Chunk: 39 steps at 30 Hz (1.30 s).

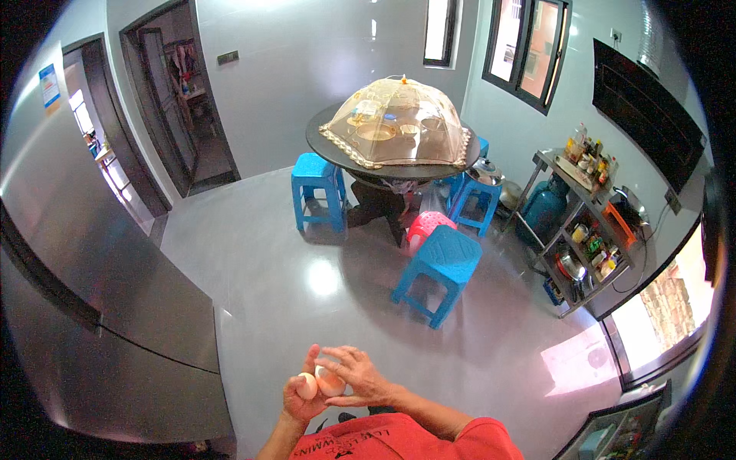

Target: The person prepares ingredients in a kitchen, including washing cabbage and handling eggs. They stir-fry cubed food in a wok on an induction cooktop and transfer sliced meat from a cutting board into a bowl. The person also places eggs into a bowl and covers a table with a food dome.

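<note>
Two pale eggs are close together in front of my red shirt, low in the view. My left hand is closed around the left egg, with one finger pointing up. My right hand comes from the right, its fingers curved over the top of the right egg and its thumb below it. This egg has an orange-tinted patch and also rests against my left hand. Whether the shells are whole is too small to tell.
A blue stool stands ahead, near a pink basket. Beyond is a round dark table under a mesh food cover. A steel refrigerator is at left; a metal shelf with bottles and a gas cylinder at right.
</note>
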Each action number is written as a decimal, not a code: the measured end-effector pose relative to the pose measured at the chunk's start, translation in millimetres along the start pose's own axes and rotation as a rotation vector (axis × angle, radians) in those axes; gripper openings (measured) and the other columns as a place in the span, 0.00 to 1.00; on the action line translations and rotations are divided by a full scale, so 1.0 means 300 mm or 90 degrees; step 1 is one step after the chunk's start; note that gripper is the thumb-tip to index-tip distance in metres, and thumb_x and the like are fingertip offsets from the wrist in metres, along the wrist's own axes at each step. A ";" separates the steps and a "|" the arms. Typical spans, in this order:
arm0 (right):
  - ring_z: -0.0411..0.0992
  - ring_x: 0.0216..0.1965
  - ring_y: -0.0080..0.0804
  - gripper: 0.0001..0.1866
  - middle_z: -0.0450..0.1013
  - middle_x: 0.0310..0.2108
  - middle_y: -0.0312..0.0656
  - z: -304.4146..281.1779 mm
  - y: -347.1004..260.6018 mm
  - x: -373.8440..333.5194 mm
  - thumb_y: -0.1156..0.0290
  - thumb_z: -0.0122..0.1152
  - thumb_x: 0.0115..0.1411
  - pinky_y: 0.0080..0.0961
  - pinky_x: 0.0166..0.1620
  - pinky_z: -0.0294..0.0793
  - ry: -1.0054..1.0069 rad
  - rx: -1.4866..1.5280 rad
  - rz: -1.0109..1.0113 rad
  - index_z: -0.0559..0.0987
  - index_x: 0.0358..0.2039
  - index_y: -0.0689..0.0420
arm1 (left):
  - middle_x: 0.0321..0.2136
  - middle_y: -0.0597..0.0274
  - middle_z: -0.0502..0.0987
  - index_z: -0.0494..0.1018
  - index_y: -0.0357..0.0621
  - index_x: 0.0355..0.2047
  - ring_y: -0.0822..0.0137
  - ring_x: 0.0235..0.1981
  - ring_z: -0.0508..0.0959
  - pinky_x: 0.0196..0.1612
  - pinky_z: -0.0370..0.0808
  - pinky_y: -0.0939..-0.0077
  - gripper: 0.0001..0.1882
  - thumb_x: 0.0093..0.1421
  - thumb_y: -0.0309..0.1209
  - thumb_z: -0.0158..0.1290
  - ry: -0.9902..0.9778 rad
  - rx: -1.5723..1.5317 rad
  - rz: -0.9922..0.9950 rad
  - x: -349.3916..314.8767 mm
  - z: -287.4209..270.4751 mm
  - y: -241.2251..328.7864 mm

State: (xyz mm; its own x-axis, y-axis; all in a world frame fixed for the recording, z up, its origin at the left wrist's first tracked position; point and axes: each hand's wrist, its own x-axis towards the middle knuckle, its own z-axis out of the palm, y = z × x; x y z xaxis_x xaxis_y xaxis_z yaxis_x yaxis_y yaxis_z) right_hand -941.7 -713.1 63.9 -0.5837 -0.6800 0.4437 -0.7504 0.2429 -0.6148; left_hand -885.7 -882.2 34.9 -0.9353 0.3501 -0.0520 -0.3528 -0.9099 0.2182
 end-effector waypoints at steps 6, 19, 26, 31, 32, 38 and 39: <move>0.56 0.56 0.48 0.29 0.58 0.54 0.47 -0.025 0.243 0.303 0.53 0.62 0.46 0.47 0.52 0.59 -0.047 -0.007 -0.061 0.69 0.50 0.43 | 0.46 0.57 0.69 0.69 0.50 0.44 0.56 0.48 0.70 0.44 0.73 0.57 0.22 0.51 0.44 0.48 0.108 -0.048 0.021 0.246 -0.156 0.192; 0.63 0.47 0.39 0.38 0.67 0.46 0.44 0.309 0.436 0.946 0.59 0.63 0.44 0.40 0.50 0.56 -0.515 0.201 -0.246 0.60 0.58 0.44 | 0.49 0.59 0.62 0.58 0.50 0.53 0.60 0.50 0.65 0.51 0.68 0.59 0.42 0.49 0.69 0.39 0.279 -0.002 0.401 0.394 -0.181 0.497; 0.63 0.49 0.42 0.37 0.68 0.47 0.44 0.469 0.373 1.202 0.63 0.64 0.46 0.40 0.50 0.57 -0.594 0.324 -0.356 0.61 0.57 0.47 | 0.44 0.58 0.69 0.62 0.50 0.51 0.61 0.40 0.73 0.38 0.74 0.60 0.32 0.55 0.58 0.44 0.265 -0.004 0.444 0.285 -0.133 0.725; 0.64 0.48 0.42 0.37 0.68 0.47 0.45 0.657 0.259 1.294 0.65 0.67 0.43 0.38 0.49 0.58 -0.585 0.320 -0.468 0.63 0.56 0.53 | 0.42 0.61 0.70 0.64 0.50 0.49 0.62 0.41 0.72 0.38 0.73 0.61 0.32 0.51 0.58 0.51 0.170 -0.186 0.612 0.176 -0.203 0.766; 0.64 0.48 0.42 0.38 0.68 0.47 0.46 0.682 0.226 1.326 0.64 0.67 0.43 0.38 0.50 0.58 -0.624 0.348 -0.492 0.63 0.56 0.54 | 0.44 0.62 0.70 0.63 0.51 0.51 0.62 0.42 0.72 0.40 0.73 0.60 0.33 0.51 0.57 0.52 0.226 -0.201 0.646 0.162 -0.221 0.760; 0.63 0.50 0.39 0.42 0.68 0.48 0.43 0.959 0.030 1.430 0.64 0.71 0.39 0.36 0.51 0.59 -0.811 0.465 -0.691 0.62 0.55 0.53 | 0.38 0.63 0.72 0.66 0.49 0.44 0.65 0.38 0.74 0.35 0.75 0.65 0.23 0.59 0.53 0.44 0.231 -0.069 0.876 0.013 -0.255 0.806; 0.63 0.51 0.39 0.41 0.67 0.49 0.43 1.009 -0.010 1.470 0.63 0.70 0.40 0.36 0.52 0.58 -0.806 0.464 -0.765 0.62 0.56 0.53 | 0.38 0.64 0.72 0.67 0.48 0.42 0.66 0.37 0.74 0.33 0.75 0.66 0.22 0.60 0.52 0.43 0.179 -0.022 0.900 -0.011 -0.285 0.800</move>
State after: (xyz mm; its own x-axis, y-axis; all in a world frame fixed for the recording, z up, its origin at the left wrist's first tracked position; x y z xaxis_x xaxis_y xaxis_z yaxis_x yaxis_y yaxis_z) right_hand -1103.0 -1223.2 64.0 0.8739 -0.3643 0.3219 -0.0724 -0.7522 -0.6549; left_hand -969.8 -1120.8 4.0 -0.4679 -0.8838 -0.0042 0.8606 -0.4567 0.2254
